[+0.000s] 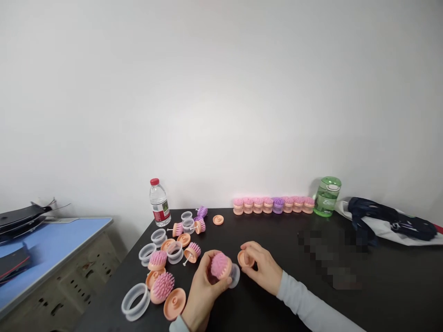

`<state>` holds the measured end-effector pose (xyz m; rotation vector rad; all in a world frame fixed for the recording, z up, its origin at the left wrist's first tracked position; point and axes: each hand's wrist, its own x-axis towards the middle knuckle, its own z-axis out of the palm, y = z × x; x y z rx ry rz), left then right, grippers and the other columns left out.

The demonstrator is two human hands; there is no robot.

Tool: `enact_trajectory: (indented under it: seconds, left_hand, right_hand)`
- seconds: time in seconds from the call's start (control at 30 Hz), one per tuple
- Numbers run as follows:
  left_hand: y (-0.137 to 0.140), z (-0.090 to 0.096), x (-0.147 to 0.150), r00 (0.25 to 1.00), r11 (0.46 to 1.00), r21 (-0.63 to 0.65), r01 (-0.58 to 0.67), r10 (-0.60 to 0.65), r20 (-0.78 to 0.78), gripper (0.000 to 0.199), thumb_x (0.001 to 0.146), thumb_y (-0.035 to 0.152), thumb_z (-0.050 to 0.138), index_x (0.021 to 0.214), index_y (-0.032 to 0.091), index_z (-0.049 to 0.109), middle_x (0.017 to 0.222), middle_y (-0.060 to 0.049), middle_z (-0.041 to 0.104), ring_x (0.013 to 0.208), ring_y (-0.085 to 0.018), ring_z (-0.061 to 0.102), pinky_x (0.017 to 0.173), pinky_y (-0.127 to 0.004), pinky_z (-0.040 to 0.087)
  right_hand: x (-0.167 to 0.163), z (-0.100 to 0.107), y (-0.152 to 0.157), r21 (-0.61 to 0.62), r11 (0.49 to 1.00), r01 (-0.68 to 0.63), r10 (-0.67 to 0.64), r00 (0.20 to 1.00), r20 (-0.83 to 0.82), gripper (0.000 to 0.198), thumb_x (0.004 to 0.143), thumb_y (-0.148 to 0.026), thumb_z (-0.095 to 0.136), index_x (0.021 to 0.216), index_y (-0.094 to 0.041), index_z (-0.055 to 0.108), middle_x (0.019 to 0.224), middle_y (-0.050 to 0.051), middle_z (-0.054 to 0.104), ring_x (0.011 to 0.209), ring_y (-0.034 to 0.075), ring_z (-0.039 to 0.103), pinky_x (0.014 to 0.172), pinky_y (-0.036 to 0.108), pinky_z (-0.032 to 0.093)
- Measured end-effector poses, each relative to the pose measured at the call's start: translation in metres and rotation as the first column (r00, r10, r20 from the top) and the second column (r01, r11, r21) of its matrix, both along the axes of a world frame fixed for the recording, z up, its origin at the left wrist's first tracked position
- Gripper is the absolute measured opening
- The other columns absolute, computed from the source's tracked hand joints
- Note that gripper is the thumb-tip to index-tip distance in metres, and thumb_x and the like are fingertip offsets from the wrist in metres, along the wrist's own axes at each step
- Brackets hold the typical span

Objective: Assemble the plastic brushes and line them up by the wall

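My left hand (204, 288) is closed around a brush head with pink bristles (220, 266) on a peach base. A translucent ring (234, 275) sits against the underside of that brush head, on the side toward my right hand. Just to the right, my right hand (263, 267) grips a round peach cap (245, 259) between thumb and fingers, apart from the brush head. Loose parts lie to the left of my left hand: pink brush heads (162, 287), peach caps (175, 303) and clear rings (135, 301).
Several finished-looking brushes (258, 205), one purple (278, 205), stand in a row by the wall. A water bottle (159, 205) is at the back left, a green container (327, 197) and dark cloth (394, 219) at the right. A blue-topped table (69, 246) adjoins on the left.
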<state>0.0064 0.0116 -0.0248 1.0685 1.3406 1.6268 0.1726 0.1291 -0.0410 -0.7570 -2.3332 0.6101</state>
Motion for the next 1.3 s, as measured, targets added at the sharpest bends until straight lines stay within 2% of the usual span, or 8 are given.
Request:
enact_trajectory:
  seconds: [0.1,0.23,0.4,0.57,0.7,0.8,1.0,1.3]
  left_hand:
    - [-0.002,0.001,0.004,0.993,0.999,0.007,0.039,-0.039,0.11,0.053,0.059,0.029,0.087,0.105,0.022,0.059,0.091,0.0,0.063,0.08,-0.016,0.056,0.072,-0.025,0.044]
    - [-0.002,-0.002,0.007,0.977,0.984,-0.008,0.176,-0.174,0.124,0.048,0.061,0.032,0.087,0.099,0.021,0.059,0.082,0.002,0.059,0.072,-0.013,0.048,0.065,-0.023,0.038]
    - [0.005,-0.014,0.007,0.936,0.937,-0.02,0.349,-0.348,0.041,0.053,0.056,0.034,0.089,0.096,0.021,0.058,0.079,0.003,0.057,0.069,-0.012,0.045,0.061,-0.023,0.035]
    - [0.005,-0.025,0.006,0.908,0.908,-0.008,0.418,-0.418,0.012,0.054,0.057,0.036,0.089,0.099,0.022,0.057,0.082,0.001,0.059,0.069,-0.013,0.047,0.061,-0.024,0.036]
    - [0.0,-0.018,0.011,0.915,0.917,-0.015,0.398,-0.396,0.078,0.054,0.058,0.035,0.088,0.099,0.022,0.057,0.083,0.001,0.06,0.071,-0.014,0.049,0.062,-0.024,0.036]
    - [-0.003,-0.009,0.016,0.933,0.937,-0.016,0.348,-0.345,0.103,0.052,0.058,0.035,0.088,0.099,0.022,0.058,0.084,0.001,0.061,0.072,-0.014,0.05,0.063,-0.024,0.036]
    - [-0.005,-0.002,0.019,0.956,0.96,-0.011,0.28,-0.278,0.092,0.05,0.058,0.037,0.087,0.097,0.021,0.06,0.08,0.001,0.06,0.07,-0.013,0.047,0.062,-0.024,0.034]
    - [-0.004,-0.004,0.016,0.947,0.948,-0.038,0.316,-0.313,0.07,0.05,0.057,0.037,0.088,0.093,0.02,0.059,0.076,0.003,0.057,0.065,-0.011,0.044,0.058,-0.022,0.033]
  right_hand:
    - [0.023,0.005,-0.023,-0.035,0.999,-0.008,0.008,1.0,-0.009,0.039,0.065,-0.004,0.065,0.099,-0.021,0.056,0.111,0.006,0.064,0.106,0.023,0.06,0.094,0.035,0.049]
    - [0.037,0.01,-0.044,-0.12,0.993,-0.002,0.001,1.0,-0.008,0.055,0.065,-0.007,0.07,0.116,-0.021,0.054,0.116,0.008,0.061,0.111,0.026,0.058,0.097,0.039,0.049]
    - [0.039,0.011,-0.052,-0.036,0.998,-0.054,0.051,0.996,-0.076,0.073,0.065,-0.005,0.074,0.131,-0.022,0.05,0.13,0.01,0.057,0.12,0.029,0.053,0.106,0.044,0.044]
    - [0.034,0.007,-0.054,-0.144,0.986,-0.087,0.044,0.959,-0.281,0.072,0.06,-0.011,0.085,0.125,-0.023,0.056,0.122,0.009,0.059,0.107,0.025,0.061,0.094,0.039,0.053]
    - [0.031,0.003,-0.051,-0.297,0.945,-0.138,0.017,0.926,-0.376,0.063,0.054,-0.026,0.093,0.11,-0.021,0.066,0.122,0.01,0.06,0.102,0.027,0.065,0.088,0.038,0.057]
    - [0.032,0.003,-0.047,-0.338,0.927,-0.165,0.029,0.927,-0.374,0.071,0.054,-0.036,0.093,0.118,-0.021,0.067,0.127,0.012,0.061,0.107,0.03,0.064,0.094,0.043,0.055]
    - [0.037,0.008,-0.044,-0.235,0.949,-0.209,0.129,0.94,-0.315,0.06,0.079,-0.039,0.077,0.135,-0.027,0.059,0.122,0.01,0.068,0.11,0.029,0.064,0.099,0.048,0.051]
    - [0.04,0.004,-0.046,-0.055,0.976,-0.211,0.187,0.94,-0.284,0.056,0.087,-0.037,0.07,0.139,-0.023,0.054,0.127,0.011,0.066,0.117,0.028,0.058,0.101,0.046,0.05]
